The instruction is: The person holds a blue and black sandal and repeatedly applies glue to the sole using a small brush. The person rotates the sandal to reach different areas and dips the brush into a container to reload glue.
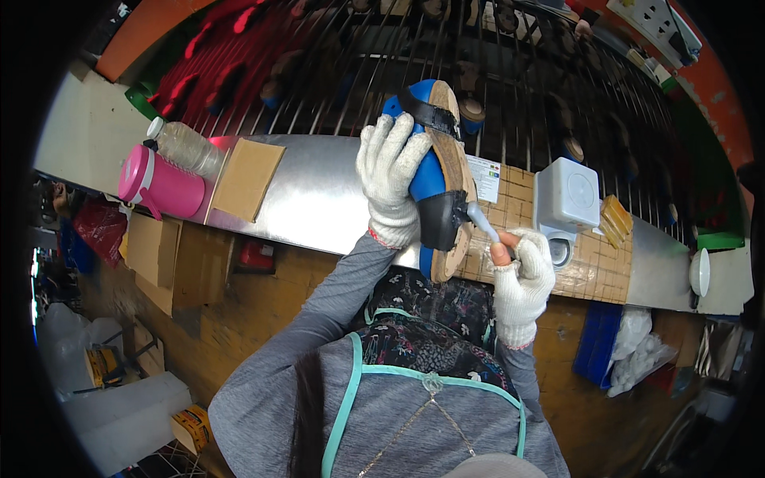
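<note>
Left hand (390, 169), gloved in nubbly white knit, is curled around a smooth blue shoe last (428, 182), held tilted above the metal bench (311, 191). By the right hand (522, 275), a slim pale applicator (482, 221) is pinched in bared fingertips, its tip at a glossy black strap (441, 221). Should the knit slip on that smooth curve, the mottled tan sole (455, 166) could be smeared.

Pale glare whitens the metal counter (311, 187); edges bow.
</note>
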Available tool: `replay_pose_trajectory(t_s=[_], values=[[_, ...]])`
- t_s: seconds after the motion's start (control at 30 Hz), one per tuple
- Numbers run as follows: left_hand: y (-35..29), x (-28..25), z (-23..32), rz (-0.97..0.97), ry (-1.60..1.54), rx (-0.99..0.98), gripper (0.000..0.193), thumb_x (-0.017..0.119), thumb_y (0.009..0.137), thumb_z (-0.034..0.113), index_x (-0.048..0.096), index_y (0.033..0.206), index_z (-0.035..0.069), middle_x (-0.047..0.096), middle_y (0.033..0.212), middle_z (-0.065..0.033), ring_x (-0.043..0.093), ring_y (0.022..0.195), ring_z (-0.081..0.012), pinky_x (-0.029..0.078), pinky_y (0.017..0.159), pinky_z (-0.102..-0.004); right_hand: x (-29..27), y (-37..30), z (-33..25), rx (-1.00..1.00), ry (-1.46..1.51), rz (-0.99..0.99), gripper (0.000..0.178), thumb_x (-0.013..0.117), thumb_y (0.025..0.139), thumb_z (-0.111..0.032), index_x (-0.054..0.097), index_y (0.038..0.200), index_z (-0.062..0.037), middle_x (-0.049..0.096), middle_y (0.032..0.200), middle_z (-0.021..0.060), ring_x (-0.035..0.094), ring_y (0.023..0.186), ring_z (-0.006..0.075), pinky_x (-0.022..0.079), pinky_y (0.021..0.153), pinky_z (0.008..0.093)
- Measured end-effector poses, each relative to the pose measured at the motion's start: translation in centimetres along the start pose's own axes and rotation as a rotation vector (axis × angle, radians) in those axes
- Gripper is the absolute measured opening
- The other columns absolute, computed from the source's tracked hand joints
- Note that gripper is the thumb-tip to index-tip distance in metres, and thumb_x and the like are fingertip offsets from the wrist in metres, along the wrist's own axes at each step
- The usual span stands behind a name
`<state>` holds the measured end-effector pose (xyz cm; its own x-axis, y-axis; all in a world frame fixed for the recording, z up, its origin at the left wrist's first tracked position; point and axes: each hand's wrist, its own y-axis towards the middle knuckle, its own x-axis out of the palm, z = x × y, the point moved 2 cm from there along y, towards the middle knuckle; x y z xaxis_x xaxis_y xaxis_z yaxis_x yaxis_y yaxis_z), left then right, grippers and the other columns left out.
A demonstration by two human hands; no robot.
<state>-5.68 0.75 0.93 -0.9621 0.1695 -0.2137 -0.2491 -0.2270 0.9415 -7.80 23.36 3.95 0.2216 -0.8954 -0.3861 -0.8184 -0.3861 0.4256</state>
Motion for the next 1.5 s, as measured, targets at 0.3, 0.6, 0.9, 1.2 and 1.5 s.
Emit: replay_pose_trajectory(t_s=[0.3,0.6,0.9,1.2,1.5], values=[[0.2,0.4,0.2,-0.082,0.045,-0.038,0.053,0.079,0.072,0.015,0.068,0.123,0.017,0.066,0.130,-0.0107,0.061,0.120,-0.0376,0.044,0.100,-0.0533,-0.5,-1.5,0.1,-0.005,-0.040,-0.002,0.020,0.079,0.086,-0.014,0.075,0.098,0.0020,0.064,0.092,0.0101,0.060,0.082,0.0211,0.047,0.072,0.0310],[0.3,1.1,0.4,-0.132,0.023,-0.104,0.052,0.082,0.066,0.013,0.072,0.118,0.015,0.071,0.123,-0.0120,0.066,0.114,-0.0393,0.045,0.099,-0.0520,-1.4,-2.3,0.2,0.173,0.175,-0.088,0.023,0.076,0.089,-0.014,0.073,0.099,0.0062,0.061,0.094,0.0082,0.056,0.081,0.0150,0.045,0.069,0.0284],[0.3,0.6,-0.1,-0.170,0.094,-0.146,0.050,0.082,0.066,0.013,0.074,0.114,0.016,0.072,0.121,-0.0119,0.067,0.113,-0.0382,0.045,0.100,-0.0515,0.0,-1.7,-0.4,0.143,0.103,-0.003,0.019,0.074,0.091,-0.011,0.071,0.100,0.0063,0.058,0.094,0.0075,0.054,0.080,0.0133,0.043,0.067,0.0253],[0.4,0.6,-0.6,-0.213,0.075,-0.204,0.053,0.084,0.064,0.014,0.073,0.116,0.018,0.072,0.121,-0.0085,0.067,0.113,-0.0347,0.046,0.099,-0.0480,0.3,-0.6,0.3,-0.006,-0.009,0.036,0.018,0.077,0.087,-0.008,0.073,0.100,0.0036,0.061,0.097,0.0093,0.060,0.087,0.0185,0.048,0.076,0.0284],[1.0,-0.1,0.7,-0.599,-0.020,-0.433,0.036,0.076,0.080,0.016,0.071,0.115,0.014,0.074,0.108,-0.0056,0.071,0.101,-0.0189,0.053,0.091,-0.0348,0.2,1.5,0.2,-0.164,0.024,0.009,0.020,0.079,0.084,-0.009,0.074,0.101,0.0003,0.065,0.100,0.0112,0.062,0.092,0.0229,0.049,0.082,0.0329]])
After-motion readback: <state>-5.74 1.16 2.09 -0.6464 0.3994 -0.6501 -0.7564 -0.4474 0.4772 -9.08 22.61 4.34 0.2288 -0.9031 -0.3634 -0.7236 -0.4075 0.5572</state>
